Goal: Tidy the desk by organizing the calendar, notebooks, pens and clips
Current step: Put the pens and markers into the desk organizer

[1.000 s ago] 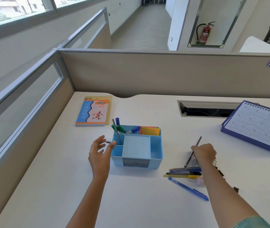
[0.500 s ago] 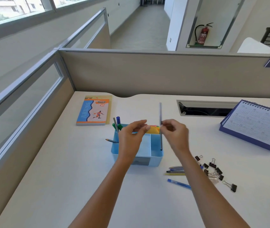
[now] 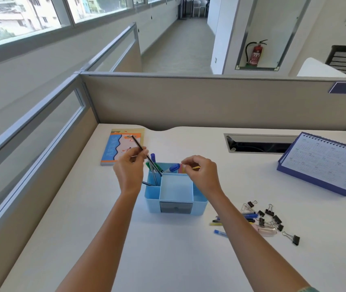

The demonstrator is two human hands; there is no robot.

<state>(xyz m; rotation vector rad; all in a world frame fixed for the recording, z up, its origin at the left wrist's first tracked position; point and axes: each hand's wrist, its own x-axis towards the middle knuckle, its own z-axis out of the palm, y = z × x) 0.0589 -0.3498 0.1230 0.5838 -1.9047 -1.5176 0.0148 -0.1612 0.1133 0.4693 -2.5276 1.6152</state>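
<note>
1. Left hand: fingers pinch a thin pencil, tilted tip-down toward the blue organizer, probably to slot it in.
2. Right hand hovers above, fingers curled; any hold unclear.
3. Loose pens and binder clips lie unsorted lower right on the worktop.

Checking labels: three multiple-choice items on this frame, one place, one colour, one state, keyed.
1. Where is the blue spiral-bound desk calendar? A) on the floor B) far right of the white desk C) on a chair
2. What colour is the plastic compartment organizer? A) red B) black C) light blue
3. What is the left hand doing? A) pinching a thin dark pencil B) lying flat on the desk C) out of view
Key: 1B, it stands at the desk's right edge; 2C, its walls are pale blue; 3A, fingers pinch the pencil above the organizer.
</note>
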